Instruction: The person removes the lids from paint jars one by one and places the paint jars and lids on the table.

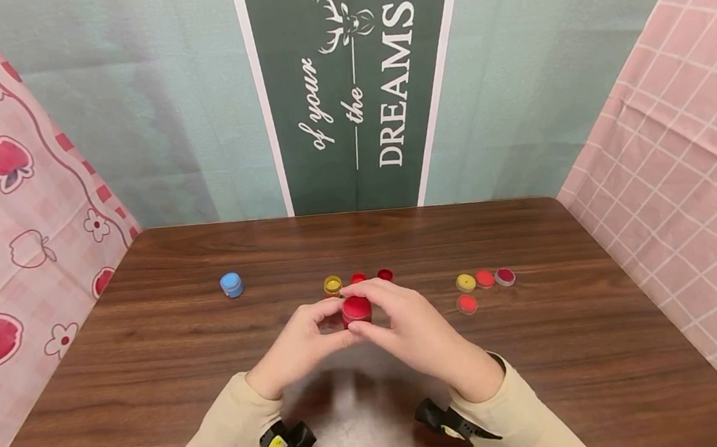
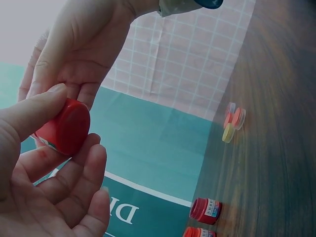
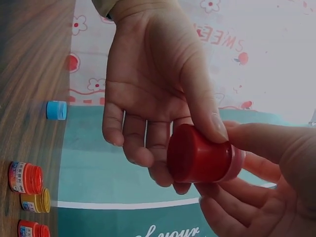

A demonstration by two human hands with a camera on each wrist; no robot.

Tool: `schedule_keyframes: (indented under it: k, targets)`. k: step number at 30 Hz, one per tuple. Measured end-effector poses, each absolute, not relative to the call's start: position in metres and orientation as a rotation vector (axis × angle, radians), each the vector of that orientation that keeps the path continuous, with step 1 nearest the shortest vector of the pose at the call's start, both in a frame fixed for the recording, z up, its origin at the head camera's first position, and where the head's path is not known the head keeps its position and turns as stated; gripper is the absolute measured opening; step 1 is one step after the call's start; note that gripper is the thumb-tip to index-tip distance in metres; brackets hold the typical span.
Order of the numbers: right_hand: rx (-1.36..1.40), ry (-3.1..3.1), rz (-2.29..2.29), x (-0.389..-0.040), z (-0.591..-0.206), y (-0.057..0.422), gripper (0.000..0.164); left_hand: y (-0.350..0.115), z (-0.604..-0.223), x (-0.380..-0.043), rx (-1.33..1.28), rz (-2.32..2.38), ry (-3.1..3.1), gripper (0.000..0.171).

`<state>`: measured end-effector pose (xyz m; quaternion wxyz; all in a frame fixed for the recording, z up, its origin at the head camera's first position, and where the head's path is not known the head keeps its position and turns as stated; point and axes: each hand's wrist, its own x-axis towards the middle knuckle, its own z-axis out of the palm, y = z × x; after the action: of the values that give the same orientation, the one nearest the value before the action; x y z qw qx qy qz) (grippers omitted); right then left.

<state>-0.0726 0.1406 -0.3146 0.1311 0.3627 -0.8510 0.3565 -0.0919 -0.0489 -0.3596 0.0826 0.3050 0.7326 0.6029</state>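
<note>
Both hands hold a small red paint jar (image 1: 357, 311) above the middle of the table. My left hand (image 1: 302, 342) grips it from the left, its thumb lying along the jar (image 2: 69, 129) in the left wrist view. My right hand (image 1: 418, 326) pinches it from the other side between thumb and fingers. In the right wrist view the jar (image 3: 195, 157) lies tilted on its side, a paler pinkish rim (image 3: 236, 163) at the left hand's end. Whether that rim is loose cannot be told.
Behind the hands stand open jars: yellow (image 1: 333, 284), red (image 1: 358, 278) and dark red (image 1: 385, 274); another red jar (image 3: 25, 177) is partly hidden in the head view. Several round lids (image 1: 466, 283) lie on the right. A blue jar (image 1: 231, 285) stands at the left on the wooden table (image 1: 153, 391).
</note>
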Motion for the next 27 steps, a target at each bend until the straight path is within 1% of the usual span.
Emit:
schedule_keyframes:
  k: [7,10,13,17,20,23,27]
  targets:
    - [1.265,-2.423,0.977,-0.0727,-0.3149,0.1434,0.038,-0.0496,-0.3603,-0.0922,0.898,1.803,2.197,0.023]
    - [1.290,-2.443,1.019,-0.0722,-0.3137,0.1442,0.040,-0.0498,-0.3598,-0.0919,0.899,1.795,2.194,0.024]
    - [1.229,-2.473,1.072,-0.0715,-0.3124,0.1446,0.044,-0.0499,-0.3591,-0.0917,0.922,1.788,2.193,0.027]
    - [1.072,-2.504,1.070,-0.0713,-0.3125,0.1433,0.050,-0.0500,-0.3583,-0.0917,0.938,1.788,2.196,0.031]
    - [0.983,-2.519,1.039,-0.0716,-0.3139,0.1424,0.052,-0.0496,-0.3580,-0.0916,0.934,1.800,2.172,0.030]
    - [0.943,-2.521,1.029,-0.0716,-0.3144,0.1415,0.050,-0.0491,-0.3580,-0.0916,0.931,1.808,2.156,0.029]
    - [0.953,-2.518,1.039,-0.0718,-0.3140,0.1407,0.044,-0.0489,-0.3586,-0.0915,0.922,1.810,2.164,0.027]
